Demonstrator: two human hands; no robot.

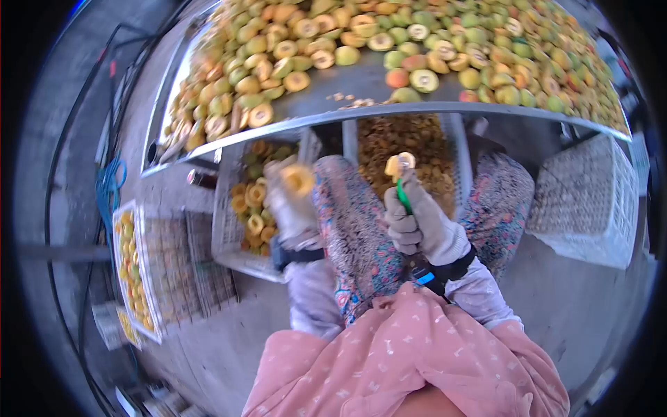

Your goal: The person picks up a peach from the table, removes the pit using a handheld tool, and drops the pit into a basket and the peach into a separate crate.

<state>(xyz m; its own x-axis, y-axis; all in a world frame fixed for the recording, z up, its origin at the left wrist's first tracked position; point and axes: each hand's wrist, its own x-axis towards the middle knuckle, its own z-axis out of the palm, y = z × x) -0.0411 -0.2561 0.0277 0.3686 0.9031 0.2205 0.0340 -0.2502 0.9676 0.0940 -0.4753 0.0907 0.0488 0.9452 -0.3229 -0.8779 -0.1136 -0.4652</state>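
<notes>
My left hand (292, 208), in a pale glove and blurred by motion, holds a hollowed yellow peach half (299, 179) over the left crate. That crate (224, 229) contains several peach halves with their centres scooped out. In my gloved right hand (420, 221) is a small green-handled pitting tool (403, 197), pointing up and away from me. A yellow piece of peach (398, 164) sits at its metal tip. Below that tip, between my knees, a crate (455, 156) is filled with brown pits and scraps.
A metal table (333, 87) ahead bears a big heap of whole and halved peaches (486, 55). White crates (590, 194) stand at the right. On the left are fruit-filled crates (142, 271), a dark bottle (201, 178) and a blue hose (111, 184).
</notes>
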